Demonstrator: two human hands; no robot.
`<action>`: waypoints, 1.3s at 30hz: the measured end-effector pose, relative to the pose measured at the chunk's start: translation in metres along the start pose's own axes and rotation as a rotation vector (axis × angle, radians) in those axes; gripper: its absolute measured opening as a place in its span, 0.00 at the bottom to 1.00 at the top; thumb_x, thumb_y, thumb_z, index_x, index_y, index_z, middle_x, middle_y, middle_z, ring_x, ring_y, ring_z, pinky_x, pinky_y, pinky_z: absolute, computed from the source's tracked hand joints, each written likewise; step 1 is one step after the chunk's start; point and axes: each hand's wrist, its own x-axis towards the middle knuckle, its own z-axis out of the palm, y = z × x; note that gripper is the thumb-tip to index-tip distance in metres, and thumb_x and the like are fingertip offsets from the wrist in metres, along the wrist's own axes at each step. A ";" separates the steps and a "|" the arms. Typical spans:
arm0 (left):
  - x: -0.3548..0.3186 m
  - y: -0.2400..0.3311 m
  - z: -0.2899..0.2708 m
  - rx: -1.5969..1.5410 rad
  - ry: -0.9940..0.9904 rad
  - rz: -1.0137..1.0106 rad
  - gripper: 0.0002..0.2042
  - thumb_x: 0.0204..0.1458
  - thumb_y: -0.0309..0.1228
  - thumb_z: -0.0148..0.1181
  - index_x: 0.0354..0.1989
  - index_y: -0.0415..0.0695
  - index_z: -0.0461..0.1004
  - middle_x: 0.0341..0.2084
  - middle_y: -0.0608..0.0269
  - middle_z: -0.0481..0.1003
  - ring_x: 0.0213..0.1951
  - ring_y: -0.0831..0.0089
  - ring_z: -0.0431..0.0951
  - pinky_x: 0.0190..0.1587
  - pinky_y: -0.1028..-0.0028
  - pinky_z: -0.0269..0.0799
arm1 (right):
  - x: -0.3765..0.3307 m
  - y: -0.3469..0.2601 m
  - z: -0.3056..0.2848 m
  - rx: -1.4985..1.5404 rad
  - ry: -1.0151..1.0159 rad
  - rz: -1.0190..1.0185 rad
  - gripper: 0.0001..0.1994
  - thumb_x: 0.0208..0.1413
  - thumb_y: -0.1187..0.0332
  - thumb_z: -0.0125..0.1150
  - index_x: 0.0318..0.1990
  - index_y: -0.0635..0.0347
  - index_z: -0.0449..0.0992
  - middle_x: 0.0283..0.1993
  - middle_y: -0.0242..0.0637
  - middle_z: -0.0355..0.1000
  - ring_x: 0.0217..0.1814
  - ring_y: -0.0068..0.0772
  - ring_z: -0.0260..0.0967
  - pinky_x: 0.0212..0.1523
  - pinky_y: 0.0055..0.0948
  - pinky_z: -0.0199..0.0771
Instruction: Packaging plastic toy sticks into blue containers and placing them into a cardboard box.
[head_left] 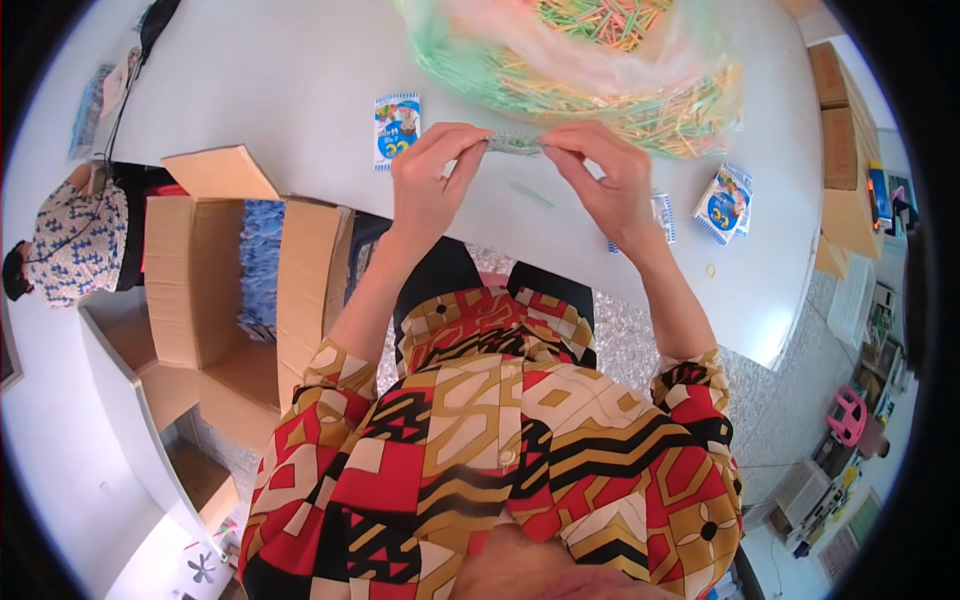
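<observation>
My left hand and my right hand are raised over the table, fingertips pinching opposite ends of a small, silvery see-through packet. Something greenish shows in it, too small to make out. Just below it on the table lies a thin pale green stick. Beside my left fingers is a blue and white printed packet. Another blue and white packet is partly hidden by my right wrist. Farther right, similar packets lie stacked.
A large clear plastic bag full of thin coloured sticks covers the far side of the white table. An open cardboard box with blue packets inside stands at left. Another person is beyond it. Cardboard boxes line the right.
</observation>
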 end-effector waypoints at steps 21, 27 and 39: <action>-0.002 -0.108 -0.096 0.618 -0.129 -0.430 0.06 0.50 0.30 0.56 0.30 0.41 0.76 0.21 0.53 0.77 0.30 0.59 0.79 0.34 0.63 0.72 | -0.053 0.046 -0.063 0.001 0.272 0.512 0.09 0.57 0.71 0.58 0.44 0.62 0.77 0.36 0.28 0.76 0.33 0.17 0.68 0.36 0.18 0.69; 0.000 -0.077 -0.077 0.884 0.014 -0.192 0.12 0.50 0.32 0.56 0.43 0.45 0.73 0.36 0.56 0.75 0.38 0.55 0.77 0.38 0.60 0.72 | -0.125 0.060 -0.089 -0.413 0.242 0.551 0.14 0.54 0.69 0.61 0.48 0.59 0.75 0.43 0.34 0.74 0.37 0.26 0.69 0.36 0.23 0.71; -0.048 0.039 0.122 0.212 -0.480 0.045 0.27 0.40 0.36 0.69 0.49 0.41 0.67 0.41 0.58 0.68 0.37 0.59 0.75 0.36 0.65 0.73 | -0.157 0.053 -0.061 -0.732 0.275 0.527 0.21 0.49 0.64 0.66 0.50 0.63 0.72 0.56 0.41 0.67 0.56 0.44 0.64 0.54 0.36 0.67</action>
